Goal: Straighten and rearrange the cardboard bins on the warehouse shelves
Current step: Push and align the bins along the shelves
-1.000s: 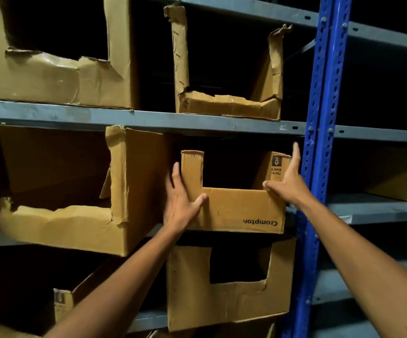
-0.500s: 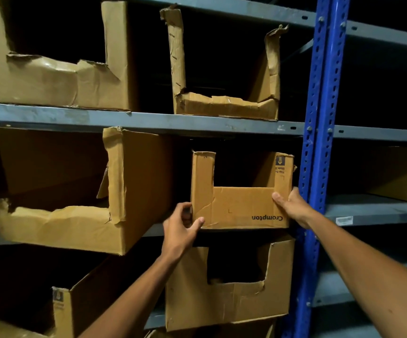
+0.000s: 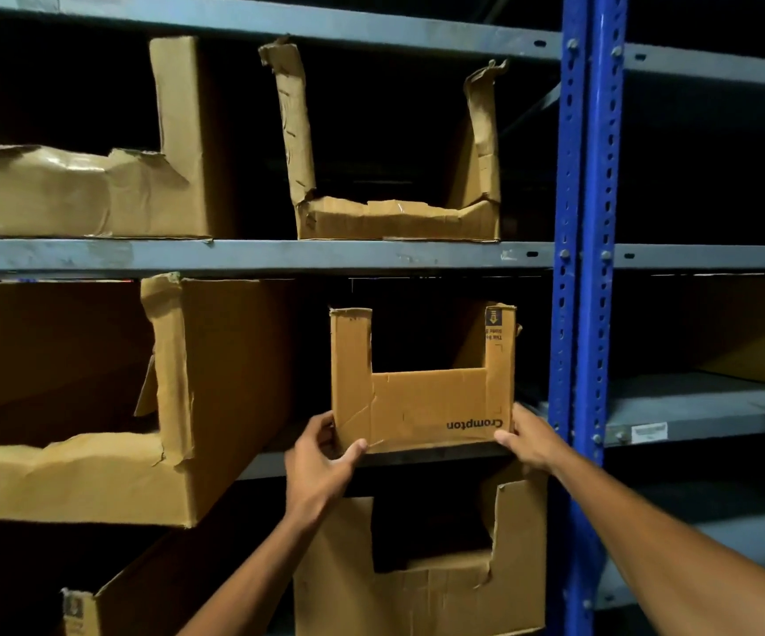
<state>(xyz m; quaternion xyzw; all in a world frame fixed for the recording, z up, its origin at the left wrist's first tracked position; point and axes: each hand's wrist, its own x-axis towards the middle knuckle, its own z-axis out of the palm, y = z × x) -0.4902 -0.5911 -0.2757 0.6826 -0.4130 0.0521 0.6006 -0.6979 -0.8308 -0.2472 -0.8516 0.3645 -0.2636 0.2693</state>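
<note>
clearly both hands are on the small crompton bin [image 3: 421,397], one at each bottom corner. the left hand [image 3: 321,465] pinches the lower left corner, thumb across the front face and fingers tucked round the side. the right hand [image 3: 529,436] holds the lower right corner just under the upside-down lettering, thumb on the front; its fingers are hidden behind the bin. gripping low and on both sides probably lets the person square the bin up on the grey shelf [image 3: 417,457] without crushing its thin upright flaps. the bin sits between the hands, its base at the shelf's front edge, close to the blue upright [image 3: 584,314] beyond the right hand. to the outside of the left hand a large crumpled bin [image 3: 178,406] juts out at an angle, likely next for straightening.
</note>
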